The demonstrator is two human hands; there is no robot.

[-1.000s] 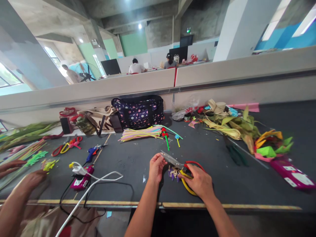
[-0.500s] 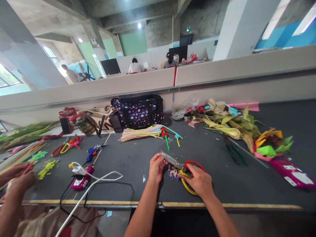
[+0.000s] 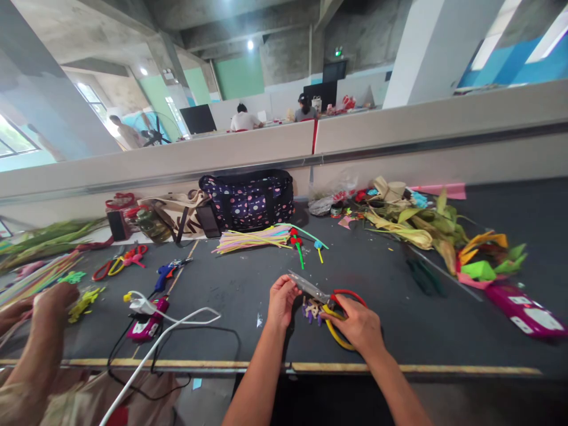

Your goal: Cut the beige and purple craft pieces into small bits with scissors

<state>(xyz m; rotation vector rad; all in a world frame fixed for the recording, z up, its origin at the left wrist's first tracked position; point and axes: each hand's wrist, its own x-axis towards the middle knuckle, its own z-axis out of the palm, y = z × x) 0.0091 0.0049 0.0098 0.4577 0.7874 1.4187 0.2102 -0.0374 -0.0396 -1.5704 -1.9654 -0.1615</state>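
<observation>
My right hand [image 3: 361, 324] is wrapped round the red and yellow handles of a pair of scissors [image 3: 314, 290], whose blades point left and away from me. At the blade tips, my left hand [image 3: 283, 300] is closed in a pinch. Whatever lies between its fingers is too small or hidden to make out. Under the scissors, small purple and beige cut pieces [image 3: 314, 312] lie on the dark table. Farther back rests a bundle of pastel pipe cleaners [image 3: 252, 238], with a red and green pipe-cleaner flower [image 3: 297, 242] and a blue and yellow one [image 3: 319, 248] beside it.
A co-worker's hands [image 3: 55, 302] work at the left. Nearer me lie a purple power strip [image 3: 148, 325] with a white cable and a blue glue gun [image 3: 165, 275]. A patterned bag [image 3: 248, 201] stands behind; dried husks [image 3: 417, 225] and pliers [image 3: 423, 277] lie right.
My hands and the scissors look almost unchanged. The co-worker's near hand has moved right and up, toward the green and yellow pieces.
</observation>
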